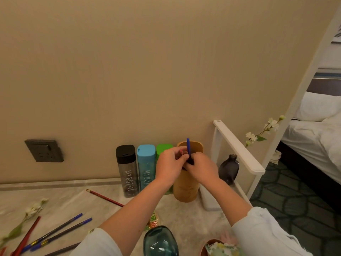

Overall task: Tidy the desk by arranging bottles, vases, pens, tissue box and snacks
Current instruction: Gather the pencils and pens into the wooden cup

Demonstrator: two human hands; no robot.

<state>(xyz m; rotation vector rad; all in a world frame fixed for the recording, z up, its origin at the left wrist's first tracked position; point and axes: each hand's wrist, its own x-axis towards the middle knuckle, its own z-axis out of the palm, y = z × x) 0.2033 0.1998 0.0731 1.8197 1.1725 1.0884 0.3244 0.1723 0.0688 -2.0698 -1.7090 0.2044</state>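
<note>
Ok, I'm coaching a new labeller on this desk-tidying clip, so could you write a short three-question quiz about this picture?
1. True or false: the blue pen lies flat on the desk.
2. Which bottle stands nearest the wall socket? A black-capped, B blue-capped, C green-capped.
3. What stands in the white rack?
Key: 1 false, the left hand and right hand hold it upright over the brown holder. 2 A, the black-capped bottle. 3 The dark vase.
</note>
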